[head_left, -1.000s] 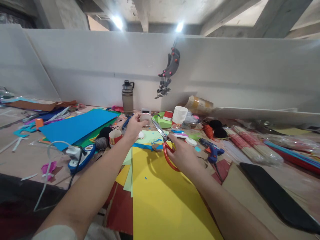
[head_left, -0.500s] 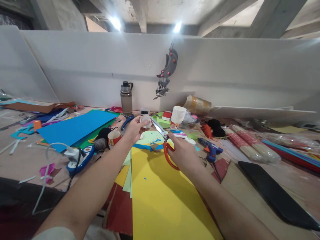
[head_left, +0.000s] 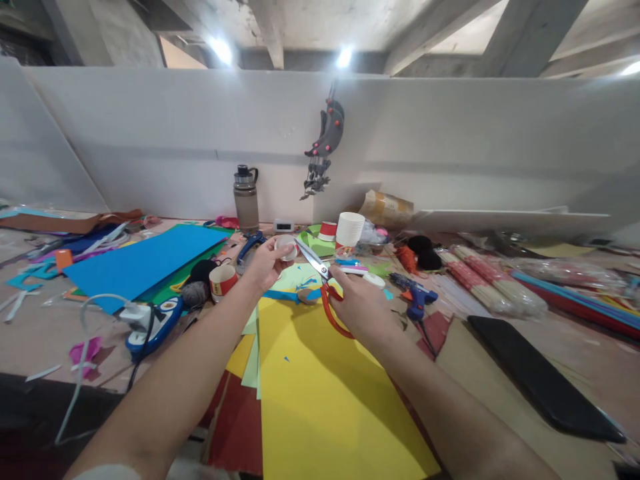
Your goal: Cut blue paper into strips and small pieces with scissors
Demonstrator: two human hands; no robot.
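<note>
My left hand is closed around a small white paper cup, held above the table with its mouth turned toward me. My right hand grips red-handled scissors; their steel blades point up-left and the tips reach the cup's rim. Both hands hover over a large yellow paper sheet that lies on overlapping light green, blue and red sheets.
A red-banded paper cup, yarn balls and a blue-white device with a cable lie left. A blue sheet, a water bottle, a stack of white cups, a blue glue gun, stick bundles and a black mat surround the hands.
My left hand has lifted the white cup off the table and tilted it toward me. The scissors' blades have come up to the cup. The view has drifted slightly right.
</note>
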